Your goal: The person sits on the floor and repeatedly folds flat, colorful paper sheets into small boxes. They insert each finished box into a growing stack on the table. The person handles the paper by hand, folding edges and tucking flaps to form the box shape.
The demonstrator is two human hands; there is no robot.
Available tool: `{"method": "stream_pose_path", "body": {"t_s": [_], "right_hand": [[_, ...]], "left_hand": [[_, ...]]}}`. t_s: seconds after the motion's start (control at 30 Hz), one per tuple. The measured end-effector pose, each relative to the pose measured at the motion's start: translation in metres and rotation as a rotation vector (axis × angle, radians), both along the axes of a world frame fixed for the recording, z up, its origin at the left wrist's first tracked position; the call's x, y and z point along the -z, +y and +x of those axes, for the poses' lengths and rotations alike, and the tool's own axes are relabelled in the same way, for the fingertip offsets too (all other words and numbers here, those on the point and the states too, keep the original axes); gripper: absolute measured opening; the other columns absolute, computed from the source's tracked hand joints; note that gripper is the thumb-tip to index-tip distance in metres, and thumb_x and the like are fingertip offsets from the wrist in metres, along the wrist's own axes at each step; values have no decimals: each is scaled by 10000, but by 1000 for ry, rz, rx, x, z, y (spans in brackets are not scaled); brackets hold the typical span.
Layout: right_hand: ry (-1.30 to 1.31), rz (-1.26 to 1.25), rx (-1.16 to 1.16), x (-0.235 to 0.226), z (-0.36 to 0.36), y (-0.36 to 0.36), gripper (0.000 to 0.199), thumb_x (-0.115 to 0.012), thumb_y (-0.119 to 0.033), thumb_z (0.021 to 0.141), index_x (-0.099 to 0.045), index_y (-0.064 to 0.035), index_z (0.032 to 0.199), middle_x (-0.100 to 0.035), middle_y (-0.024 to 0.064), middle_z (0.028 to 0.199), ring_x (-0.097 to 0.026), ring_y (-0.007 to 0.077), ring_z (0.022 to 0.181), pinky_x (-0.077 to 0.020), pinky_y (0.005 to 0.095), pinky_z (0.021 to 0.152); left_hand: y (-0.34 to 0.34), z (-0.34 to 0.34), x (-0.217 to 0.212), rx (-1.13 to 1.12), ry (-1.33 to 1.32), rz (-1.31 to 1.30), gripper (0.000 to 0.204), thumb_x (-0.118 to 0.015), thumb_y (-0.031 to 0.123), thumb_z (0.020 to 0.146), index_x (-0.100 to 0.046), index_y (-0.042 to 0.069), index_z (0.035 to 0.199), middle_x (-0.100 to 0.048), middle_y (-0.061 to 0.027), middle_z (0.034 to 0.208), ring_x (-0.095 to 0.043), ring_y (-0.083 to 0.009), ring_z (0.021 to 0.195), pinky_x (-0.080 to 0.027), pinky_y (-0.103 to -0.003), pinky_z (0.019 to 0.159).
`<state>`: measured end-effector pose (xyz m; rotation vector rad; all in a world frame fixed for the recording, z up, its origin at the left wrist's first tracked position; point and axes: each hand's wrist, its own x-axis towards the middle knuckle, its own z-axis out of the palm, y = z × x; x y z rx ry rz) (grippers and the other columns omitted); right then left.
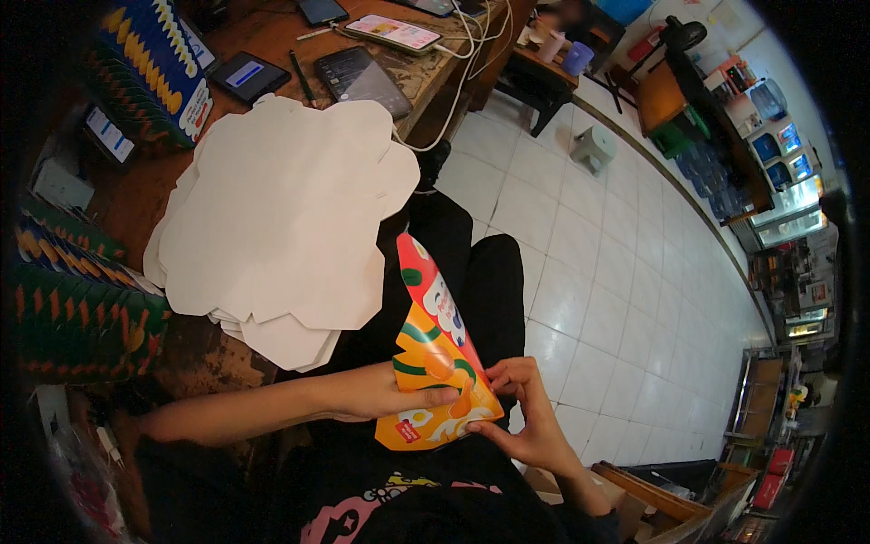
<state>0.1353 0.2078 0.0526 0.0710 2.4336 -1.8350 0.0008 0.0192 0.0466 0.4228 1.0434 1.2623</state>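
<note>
Over my lap I hold a printed paperboard piece [444,349], orange and red with green leaf shapes, partly folded along its length. My left hand [421,399] grips its left side, the thumb lying across the printed face and the other fingers hidden behind. At its lower right edge, my right hand [521,412] pinches the board between thumb and fingers. To the left, a stack of flat white die-cut sheets [281,208] with scalloped outlines rests on the wooden table [258,358], overhanging its edge towards my legs.
Dark blue and green printed card stacks [149,68] [86,308] stand at the table's left. Phones [362,82] [249,77], a pen [302,77] and white cables [453,109] lie beyond the sheets. A small stool [594,150] stands on the tiled floor. A wooden crate [657,494] is at lower right.
</note>
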Motion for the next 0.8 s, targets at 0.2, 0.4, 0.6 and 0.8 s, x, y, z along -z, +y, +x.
{"method": "stream_pose_path", "body": {"t_s": [0.2,0.4,0.6,0.8], "right_hand": [[53,108,-123,-34,-12,17,733,-820,-226,623,-421,-100,1226,-339,147,1255,-342,302,1214,-347,427,993],[222,518,-211,-49,-60,23,882,-804,-293,596,-366,-131,1344,-356,173,1291,-339,336,1241,-318,446,1011],[136,240,-51,-45,-79,47,765,-816,-196,581,-453,-85,1245,-458,94,1085,-502,241,1040,-426,351,912],[342,930,318,-44,-57,33,691,-771,-121,647,-459,-120,1264,-433,152,1287,-462,326,1161,-394,458,974]], "left_hand": [[2,2,6,262,198,88,438,-522,361,904,-477,44,1202,-557,-89,1155,-523,-172,1067,-434,-306,893],[3,18,6,405,56,258,485,-523,426,889,-485,24,1158,-578,-97,1097,-547,-176,1004,-450,-302,865],[-2,0,-6,236,62,178,511,-602,368,854,-468,28,1210,-572,-103,1124,-537,-169,1036,-443,-304,890],[2,-11,-13,-71,58,65,478,-645,268,836,-496,25,1220,-600,-69,1090,-553,-117,992,-448,-267,852]]}}
